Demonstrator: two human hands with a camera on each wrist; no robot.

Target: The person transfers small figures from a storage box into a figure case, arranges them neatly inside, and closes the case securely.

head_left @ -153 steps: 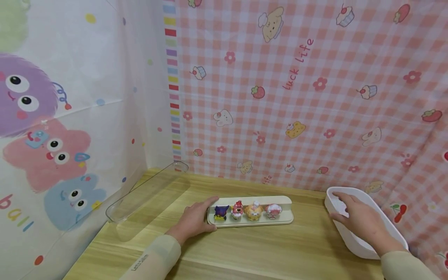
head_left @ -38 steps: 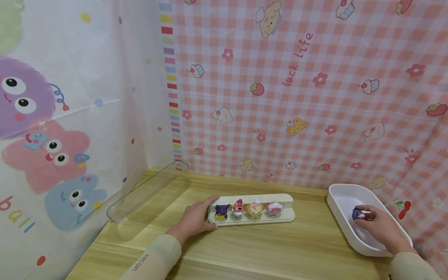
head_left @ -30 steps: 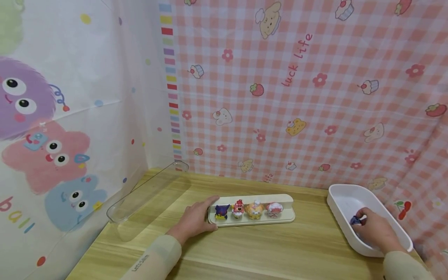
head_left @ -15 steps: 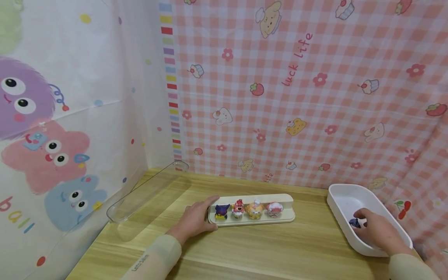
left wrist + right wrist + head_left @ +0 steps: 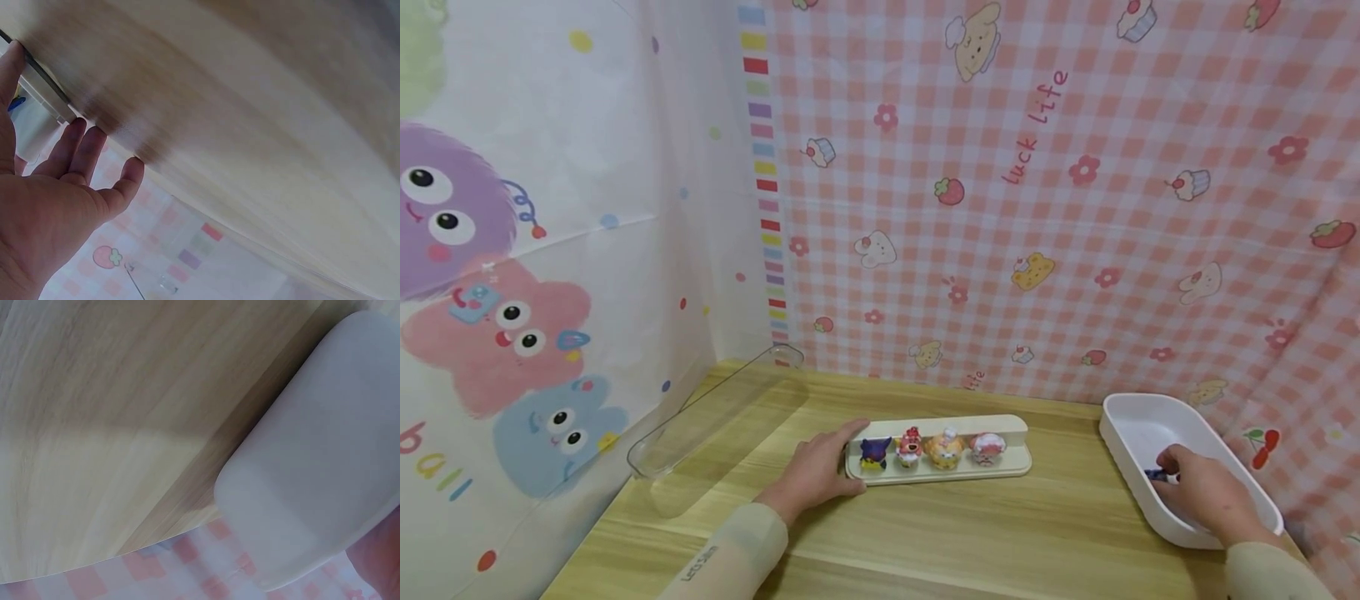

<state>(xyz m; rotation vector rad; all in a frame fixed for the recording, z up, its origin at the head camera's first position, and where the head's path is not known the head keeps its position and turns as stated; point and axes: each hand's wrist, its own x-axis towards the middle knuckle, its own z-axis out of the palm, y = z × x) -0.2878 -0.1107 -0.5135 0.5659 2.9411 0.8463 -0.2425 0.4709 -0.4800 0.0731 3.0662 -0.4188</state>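
Note:
My left hand [image 5: 812, 471] grips the left end of a cream display base [image 5: 1016, 463], thumb at the front edge and fingers at the back. Several small cartoon figurines stand in a row on it: a purple one [image 5: 875, 452], a red one [image 5: 909, 447], an orange one [image 5: 946, 450] and a pink-white one [image 5: 988, 448]. Inside the white bin [image 5: 1122, 467] at right, my right hand [image 5: 1210, 493] pinches a small dark blue figurine [image 5: 1157, 475], mostly hidden by the fingers. The right wrist view shows the bin's outer side, with part of the hand [image 5: 378, 556] beyond its rim.
A clear plastic cover [image 5: 718, 425] lies on the wooden table [image 5: 940, 533] at the left. A pink checked cloth [image 5: 1037, 225] hangs behind, and a white printed cloth [image 5: 647, 167] hangs at left. The bin is close to the right-hand cloth.
Five seconds ago my right hand reached into the bin with no figurine showing. It then held the dark blue figurine up, and has since lowered it within the bin. My left hand keeps its grip.

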